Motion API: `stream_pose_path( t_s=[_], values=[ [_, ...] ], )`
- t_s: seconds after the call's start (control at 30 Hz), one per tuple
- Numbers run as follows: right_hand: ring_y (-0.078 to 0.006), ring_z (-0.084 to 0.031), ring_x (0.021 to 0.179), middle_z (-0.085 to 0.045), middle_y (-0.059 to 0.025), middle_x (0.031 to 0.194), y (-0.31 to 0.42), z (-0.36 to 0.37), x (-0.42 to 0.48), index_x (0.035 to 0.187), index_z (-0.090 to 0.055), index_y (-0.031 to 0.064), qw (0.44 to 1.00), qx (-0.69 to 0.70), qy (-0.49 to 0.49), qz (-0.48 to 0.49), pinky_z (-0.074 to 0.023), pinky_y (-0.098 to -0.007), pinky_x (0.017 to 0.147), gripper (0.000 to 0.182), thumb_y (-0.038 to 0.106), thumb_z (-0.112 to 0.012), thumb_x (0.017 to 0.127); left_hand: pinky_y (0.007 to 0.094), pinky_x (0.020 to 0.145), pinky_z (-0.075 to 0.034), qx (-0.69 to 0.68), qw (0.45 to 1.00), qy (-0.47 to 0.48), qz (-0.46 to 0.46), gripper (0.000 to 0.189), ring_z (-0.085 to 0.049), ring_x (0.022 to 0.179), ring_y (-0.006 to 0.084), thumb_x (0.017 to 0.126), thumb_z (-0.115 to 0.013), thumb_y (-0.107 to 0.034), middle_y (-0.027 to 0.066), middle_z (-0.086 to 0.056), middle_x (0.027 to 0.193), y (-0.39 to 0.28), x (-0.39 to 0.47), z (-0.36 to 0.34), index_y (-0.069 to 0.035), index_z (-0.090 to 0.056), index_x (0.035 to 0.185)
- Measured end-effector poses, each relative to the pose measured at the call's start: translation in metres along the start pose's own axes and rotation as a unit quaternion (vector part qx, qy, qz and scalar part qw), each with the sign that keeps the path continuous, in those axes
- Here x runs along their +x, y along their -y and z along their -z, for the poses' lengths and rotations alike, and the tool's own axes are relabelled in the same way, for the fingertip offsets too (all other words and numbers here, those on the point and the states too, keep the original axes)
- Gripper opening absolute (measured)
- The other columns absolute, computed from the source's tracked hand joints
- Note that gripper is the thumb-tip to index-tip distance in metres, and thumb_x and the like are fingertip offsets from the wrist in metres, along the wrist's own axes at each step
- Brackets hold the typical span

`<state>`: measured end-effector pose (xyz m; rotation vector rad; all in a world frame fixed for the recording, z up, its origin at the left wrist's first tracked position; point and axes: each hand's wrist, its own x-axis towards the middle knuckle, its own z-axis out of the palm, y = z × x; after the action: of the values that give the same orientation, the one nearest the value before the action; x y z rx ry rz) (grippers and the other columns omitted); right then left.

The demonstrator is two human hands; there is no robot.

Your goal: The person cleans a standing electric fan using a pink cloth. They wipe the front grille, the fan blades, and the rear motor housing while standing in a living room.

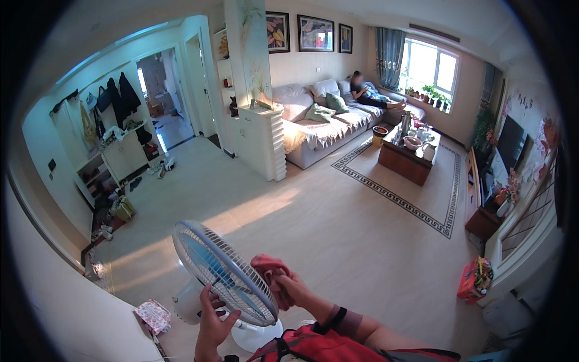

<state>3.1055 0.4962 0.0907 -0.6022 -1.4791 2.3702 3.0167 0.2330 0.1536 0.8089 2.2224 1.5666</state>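
Note:
A standing electric fan (226, 271) with blue blades, a wire guard with a grey rim and a white round base (255, 337) is tilted before me, at the lower middle of the view. My left hand (215, 314) is at the back of the guard, near the motor housing (187, 303), with its fingers spread and holding nothing that I can see. My right hand (294, 287) grips a red cloth (271, 271) close to the front rim of the guard; whether the cloth touches the guard is hard to tell.
A patterned box (154, 316) lies on the floor by the left wall. A red box (472, 280) holding things stands at the right. Farther off are a coffee table (407, 158), a sofa (312, 145) with a seated person (362, 90), and a shoe cabinet (124, 158).

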Motion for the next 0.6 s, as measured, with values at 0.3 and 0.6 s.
stream_pose_path(
  t_s=[0.3, 0.6],
  values=[
    [-0.0066, -0.063, 0.094, -0.07, 0.0009, 0.108, 0.028, -0.039, -0.018, 0.127, -0.067, 0.0048, 0.924, -0.13, 0.045, 0.358, -0.0521, -0.0249, 0.078, 0.028, 0.015, -0.062, 0.102, 0.0411, 0.09, -0.056, -0.032, 0.998, 0.046, -0.027, 0.107, -0.063, 0.113, 0.029, 0.08, -0.09, -0.014, 0.0221, -0.05, 0.138, 0.01, 0.005, 0.01, -0.01, -0.021, 0.161],
    [-0.0099, -0.066, 0.095, -0.072, -0.0016, 0.103, -0.013, -0.006, -0.005, 0.121, -0.07, 0.0032, 0.995, -0.094, 0.001, 0.02, -0.0553, -0.029, 0.082, 0.028, 0.019, -0.061, 0.101, 0.0405, 0.087, -0.058, -0.052, 0.997, 0.049, -0.032, 0.095, -0.065, 0.108, 0.0272, 0.081, -0.09, -0.017, 0.0182, -0.053, 0.127, 0.018, 0.009, 0.018, -0.012, -0.029, 0.155]
  ],
)
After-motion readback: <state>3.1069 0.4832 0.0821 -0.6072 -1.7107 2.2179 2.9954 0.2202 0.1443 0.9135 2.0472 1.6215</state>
